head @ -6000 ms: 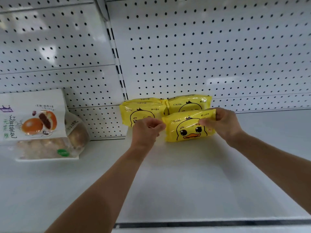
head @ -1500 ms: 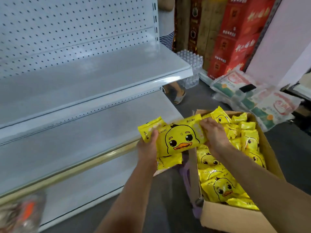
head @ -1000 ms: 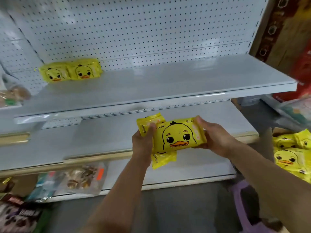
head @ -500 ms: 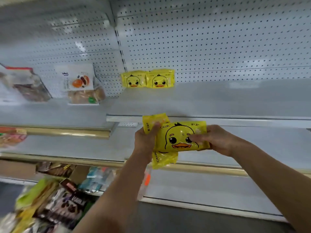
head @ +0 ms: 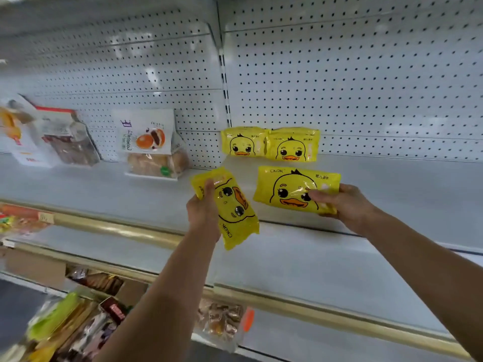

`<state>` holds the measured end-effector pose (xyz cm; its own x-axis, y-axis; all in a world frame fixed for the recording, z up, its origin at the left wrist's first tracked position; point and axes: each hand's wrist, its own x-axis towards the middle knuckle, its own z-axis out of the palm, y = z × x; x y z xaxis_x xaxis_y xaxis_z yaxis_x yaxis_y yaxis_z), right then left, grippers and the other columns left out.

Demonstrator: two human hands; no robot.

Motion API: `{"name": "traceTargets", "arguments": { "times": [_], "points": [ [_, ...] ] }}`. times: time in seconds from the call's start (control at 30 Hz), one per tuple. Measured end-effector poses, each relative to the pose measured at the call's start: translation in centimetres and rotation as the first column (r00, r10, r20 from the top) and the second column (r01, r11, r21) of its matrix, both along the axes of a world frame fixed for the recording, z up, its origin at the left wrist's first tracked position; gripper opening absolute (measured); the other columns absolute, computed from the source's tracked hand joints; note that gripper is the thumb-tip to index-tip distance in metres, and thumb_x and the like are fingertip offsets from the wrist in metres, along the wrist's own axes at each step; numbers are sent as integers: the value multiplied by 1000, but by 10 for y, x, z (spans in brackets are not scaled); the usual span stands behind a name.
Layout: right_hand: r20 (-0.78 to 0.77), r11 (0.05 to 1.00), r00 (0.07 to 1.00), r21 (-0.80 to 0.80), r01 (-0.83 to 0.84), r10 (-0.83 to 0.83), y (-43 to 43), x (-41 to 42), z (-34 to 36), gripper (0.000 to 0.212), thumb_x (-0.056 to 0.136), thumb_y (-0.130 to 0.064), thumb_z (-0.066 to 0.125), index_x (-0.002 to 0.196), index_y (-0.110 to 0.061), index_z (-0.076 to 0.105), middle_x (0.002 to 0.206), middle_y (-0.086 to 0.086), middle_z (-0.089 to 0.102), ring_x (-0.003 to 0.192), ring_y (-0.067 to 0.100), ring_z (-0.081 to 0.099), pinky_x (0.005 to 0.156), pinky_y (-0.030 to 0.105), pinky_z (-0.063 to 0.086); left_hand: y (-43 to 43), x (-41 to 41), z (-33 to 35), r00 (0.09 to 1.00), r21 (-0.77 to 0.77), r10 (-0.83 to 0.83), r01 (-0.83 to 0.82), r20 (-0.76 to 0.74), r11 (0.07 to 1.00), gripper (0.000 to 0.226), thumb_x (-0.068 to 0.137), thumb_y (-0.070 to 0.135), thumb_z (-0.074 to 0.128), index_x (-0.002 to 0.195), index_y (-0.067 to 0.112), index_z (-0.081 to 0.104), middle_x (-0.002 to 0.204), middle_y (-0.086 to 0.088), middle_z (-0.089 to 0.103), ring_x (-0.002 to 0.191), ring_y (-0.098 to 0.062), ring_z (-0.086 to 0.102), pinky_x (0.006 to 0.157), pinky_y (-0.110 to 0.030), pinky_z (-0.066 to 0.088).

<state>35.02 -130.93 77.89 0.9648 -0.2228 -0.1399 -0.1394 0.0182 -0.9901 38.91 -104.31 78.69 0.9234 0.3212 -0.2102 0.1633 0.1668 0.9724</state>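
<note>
My left hand (head: pixel 202 212) grips a yellow duck-print packet (head: pixel 232 207), turned on end with the duck's face sideways. My right hand (head: pixel 345 202) holds a second yellow duck packet (head: pixel 290 189) level, thumb across its front. Both packets hover over the front of the white shelf (head: pixel 392 184). At the back of that shelf two more duck packets, the left one (head: pixel 243 141) and the right one (head: pixel 294 145), stand upright side by side against the pegboard wall (head: pixel 339 74).
A bag of red-bean buns (head: pixel 151 145) and other bread bags (head: pixel 57 142) stand on the shelf to the left. Lower shelves with gold front rails (head: pixel 117 228) hold more snack packs (head: pixel 78 325). The shelf's right part is bare.
The view has closed in on the shelf. The two packets, held stacked together before, are now apart, one in each hand, and both hands have risen to the shelf's level.
</note>
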Motion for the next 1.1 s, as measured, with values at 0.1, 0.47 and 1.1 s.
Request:
{"name": "traceTargets", "arguments": {
  "times": [0.1, 0.47, 1.1],
  "points": [
    [38, 992, 993, -68, 110, -107, 9, 42, -9, 19, 71, -10, 83, 84, -17, 70, 84, 0, 72, 74, 13, 66, 64, 21, 49, 9, 35, -3, 999, -68, 26, -29, -46, 997, 36, 94, 48, 58, 100, 12, 62, 83, -7, 64, 65, -19, 58, 53, -27, 44],
    [116, 918, 989, -374, 131, -94, 46, 174, -34, 56, 51, -45, 90, 75, -14, 50, 70, 7, 40, 64, 19, 38, 60, 34, 29, 28, 127, -22, 990, -285, -9, -32, -141, 958, 39, 94, 47, 59, 111, 11, 60, 82, -8, 67, 73, -26, 64, 70, -40, 54],
    [123, 756, 933, -555, 348, -339, 97, 270, -28, 43, 67, -39, 84, 63, -18, 47, 61, -2, 52, 58, 19, 48, 52, 27, 31, 42, 214, -50, 987, -415, -137, 92, -82, 905, 39, 90, 51, 62, 111, 17, 64, 107, -13, 73, 97, -33, 70, 90, -56, 54]
  ]
}}
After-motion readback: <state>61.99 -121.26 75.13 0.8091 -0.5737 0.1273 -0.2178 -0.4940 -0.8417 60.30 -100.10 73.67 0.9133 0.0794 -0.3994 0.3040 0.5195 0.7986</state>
